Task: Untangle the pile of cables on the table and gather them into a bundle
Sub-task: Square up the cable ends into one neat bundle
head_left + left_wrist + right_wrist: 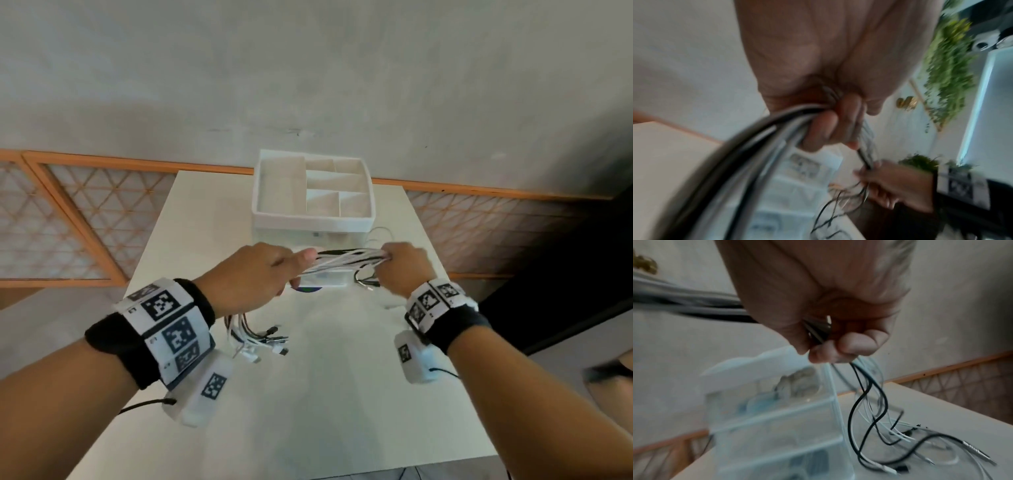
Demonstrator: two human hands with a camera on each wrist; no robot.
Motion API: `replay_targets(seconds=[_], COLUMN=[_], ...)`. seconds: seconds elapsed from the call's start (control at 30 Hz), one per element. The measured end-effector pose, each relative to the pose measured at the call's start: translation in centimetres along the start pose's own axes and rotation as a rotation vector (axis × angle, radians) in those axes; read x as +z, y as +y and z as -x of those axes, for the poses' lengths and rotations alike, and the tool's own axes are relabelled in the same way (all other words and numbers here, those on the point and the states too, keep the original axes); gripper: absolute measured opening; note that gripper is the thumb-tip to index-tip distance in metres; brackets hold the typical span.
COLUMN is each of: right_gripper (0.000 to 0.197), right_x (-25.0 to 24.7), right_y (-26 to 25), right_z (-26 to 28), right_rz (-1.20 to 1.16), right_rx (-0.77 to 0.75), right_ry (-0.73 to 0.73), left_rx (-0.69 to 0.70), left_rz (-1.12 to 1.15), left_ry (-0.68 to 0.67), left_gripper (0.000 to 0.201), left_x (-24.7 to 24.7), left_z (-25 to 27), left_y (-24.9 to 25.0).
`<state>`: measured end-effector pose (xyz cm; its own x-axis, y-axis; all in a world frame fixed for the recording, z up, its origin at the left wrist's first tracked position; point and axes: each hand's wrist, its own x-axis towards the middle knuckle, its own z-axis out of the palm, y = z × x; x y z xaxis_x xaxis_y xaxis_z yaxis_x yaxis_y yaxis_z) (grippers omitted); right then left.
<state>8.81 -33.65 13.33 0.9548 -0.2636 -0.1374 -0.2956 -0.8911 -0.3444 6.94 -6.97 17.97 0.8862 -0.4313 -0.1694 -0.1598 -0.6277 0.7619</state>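
Observation:
A bunch of white and black cables (346,261) runs taut between my two hands above the white table (342,394). My left hand (260,274) grips one end, and the plug ends (260,339) hang below its wrist onto the table. My right hand (402,265) grips the other end, with loose ends (364,279) dangling under it. In the left wrist view my left hand (830,123) curls round the cables (748,154). In the right wrist view my right hand (840,345) holds the cables (865,395), whose plugs trail onto the table.
A white organiser box (311,192) with several compartments and clear drawers stands just behind the hands, at the back middle of the table. A wall with an orange lattice panel (61,219) lies beyond. A dark area (565,274) borders the table's right side.

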Motion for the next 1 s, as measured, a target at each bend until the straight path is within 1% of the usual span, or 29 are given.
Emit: replay_targets(seconds=[0.03, 0.07, 0.13, 0.2, 0.3, 0.4, 0.47, 0.5, 0.53, 0.57, 0.6, 0.67, 0.73, 0.8, 0.83, 0.9, 0.97, 1.0], right_gripper=[0.021, 0.024, 0.033, 0.032, 0.013, 0.017, 0.008, 0.012, 0.02, 0.023, 0.023, 0.019, 0.012, 0.008, 0.006, 0.022, 0.018, 0.02], right_x=[-0.5, -1.1, -2.3, -3.3, -5.5, -8.3, -10.1, -11.1, -12.2, -13.3, -14.1, -14.7, -14.0, -11.7, -10.0, -5.7, -1.1, 1.2], right_y=[0.4, 0.4, 0.1, 0.3, -0.2, -1.4, -1.9, -2.6, -3.6, -4.4, -4.8, -5.4, -5.0, -3.1, -1.7, 1.5, 5.1, 6.8], right_z=[-1.1, -2.1, -4.3, -6.3, -8.2, -10.1, -11.1, -11.0, -10.6, -10.1, -9.9, -9.2, -8.6, -8.4, -8.4, -8.2, -7.3, -6.6], right_rz=[-0.035, -0.094, -0.256, -0.41, -0.599, -0.716, -0.768, -0.798, -0.86, -0.942, -1.019, -1.178, -1.244, -1.204, -1.192, -1.145, -1.049, -0.972], right_rx=[0.025, 0.047, 0.085, 0.105, 0.104, 0.019, -0.105, -0.169, -0.232, -0.283, -0.324, -0.354, -0.342, -0.267, -0.19, 0.015, 0.184, 0.241], right_ry=[0.087, 0.145, 0.213, 0.22, 0.265, 0.386, 0.422, 0.462, 0.505, 0.519, 0.516, 0.489, 0.468, 0.448, 0.398, 0.246, 0.122, 0.061], left_rx=[-0.057, -0.111, -0.184, -0.241, -0.285, -0.198, -0.125, -0.093, -0.07, -0.054, -0.049, -0.045, -0.042, -0.058, -0.075, -0.119, -0.156, -0.172], left_rz=[0.069, 0.116, 0.141, 0.136, 0.155, 0.177, 0.178, 0.172, 0.159, 0.143, 0.126, 0.114, 0.112, 0.108, 0.101, 0.067, 0.022, -0.009], left_ry=[-0.058, -0.107, -0.152, -0.156, -0.082, 0.024, 0.1, 0.129, 0.154, 0.178, 0.2, 0.232, 0.236, 0.213, 0.193, 0.146, 0.099, 0.077], left_gripper=[0.068, 0.073, 0.077, 0.079, 0.074, 0.07, 0.071, 0.072, 0.072, 0.07, 0.068, 0.063, 0.06, 0.057, 0.056, 0.052, 0.051, 0.052], left_x=[0.3, 0.7, 1.5, 2.0, 2.1, 1.1, -0.1, -0.7, -1.2, -1.6, -2.0, -2.3, -2.1, -1.5, -1.1, -0.3, 0.5, 0.9], left_z=[-0.2, -0.3, -0.5, -0.6, -0.5, -1.6, -2.6, -3.0, -3.4, -3.8, -4.1, -4.5, -4.8, -4.6, -4.5, -4.0, -3.3, -3.0], left_y=[-0.9, -2.0, -4.2, -6.0, -7.4, -6.4, -5.2, -4.5, -4.0, -3.6, -3.2, -2.7, -2.9, -3.7, -4.2, -5.4, -6.2, -6.5])
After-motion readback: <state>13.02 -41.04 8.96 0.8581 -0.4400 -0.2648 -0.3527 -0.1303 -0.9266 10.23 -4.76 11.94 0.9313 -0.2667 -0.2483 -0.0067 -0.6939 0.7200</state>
